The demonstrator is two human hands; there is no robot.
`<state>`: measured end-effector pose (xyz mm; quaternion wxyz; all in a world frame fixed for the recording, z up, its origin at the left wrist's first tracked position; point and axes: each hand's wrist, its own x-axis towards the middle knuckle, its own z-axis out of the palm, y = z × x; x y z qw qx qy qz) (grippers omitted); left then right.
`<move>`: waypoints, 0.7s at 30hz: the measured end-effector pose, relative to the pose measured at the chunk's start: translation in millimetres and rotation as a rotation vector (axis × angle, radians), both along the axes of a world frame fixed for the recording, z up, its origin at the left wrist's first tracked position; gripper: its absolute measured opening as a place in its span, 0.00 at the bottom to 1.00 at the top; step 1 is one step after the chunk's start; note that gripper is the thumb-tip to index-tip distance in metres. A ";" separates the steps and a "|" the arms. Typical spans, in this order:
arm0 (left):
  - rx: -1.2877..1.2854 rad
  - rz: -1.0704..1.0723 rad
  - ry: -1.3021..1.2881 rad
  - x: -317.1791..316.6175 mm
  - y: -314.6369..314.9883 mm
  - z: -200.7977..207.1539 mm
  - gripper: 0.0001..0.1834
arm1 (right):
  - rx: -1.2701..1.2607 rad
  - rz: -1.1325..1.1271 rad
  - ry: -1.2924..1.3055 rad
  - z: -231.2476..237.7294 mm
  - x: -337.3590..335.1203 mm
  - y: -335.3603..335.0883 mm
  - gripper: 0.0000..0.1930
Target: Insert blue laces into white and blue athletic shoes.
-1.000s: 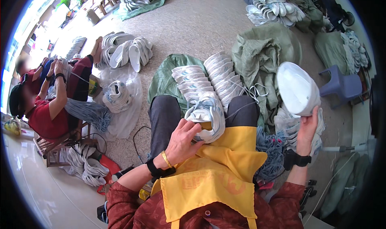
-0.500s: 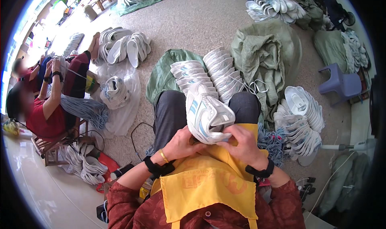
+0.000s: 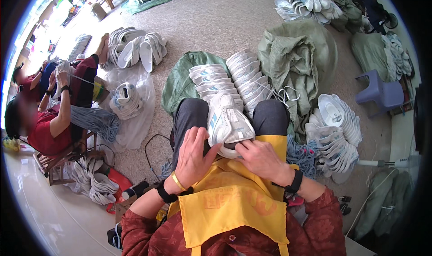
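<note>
A white shoe upper with pale blue stripes (image 3: 225, 116) rests between my knees, its toe pointing away from me and its opening towards me. My right hand (image 3: 265, 160) is closed at that opening, with its fingertips pinching the edge. On the left side of the shoe, my left hand (image 3: 193, 157) has its fingers stretched out and its thumb spread near the rim. A yellow apron (image 3: 234, 211) covers my lap. Just beyond the shoe stand two stacked rows of like uppers, a left row (image 3: 211, 80) and a right row (image 3: 247, 76).
Green sacks (image 3: 297, 53) lie beyond the rows. More stacked uppers (image 3: 337, 125) and blue-grey laces (image 3: 301, 157) lie to my right, near a purple stool (image 3: 380, 92). Two people in red sit at left; the nearer person (image 3: 58, 121) handles an upper beside hanging laces (image 3: 96, 123).
My left hand has let go of the shoe's edge and lifted, fingers spreading. My right hand has shifted left along the opening. The shoe has turned more upright.
</note>
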<state>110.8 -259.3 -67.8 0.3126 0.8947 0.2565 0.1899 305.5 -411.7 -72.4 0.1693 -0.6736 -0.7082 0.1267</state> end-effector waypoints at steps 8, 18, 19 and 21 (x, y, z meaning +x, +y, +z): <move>-0.140 -0.053 -0.134 21.8 7.4 -24.9 0.16 | -0.052 0.057 -0.038 -16.9 -6.0 -1.2 0.17; -0.123 -0.073 -0.090 13.0 13.4 -20.6 0.14 | -0.027 0.146 0.024 -13.3 -6.1 -7.2 0.13; -0.085 -0.058 -0.073 16.2 14.8 -21.8 0.13 | -0.041 0.154 0.014 -14.5 -6.5 -7.0 0.13; -0.097 -0.029 -0.087 23.3 14.0 -25.4 0.13 | -0.042 0.147 0.030 -17.0 -7.5 -7.4 0.13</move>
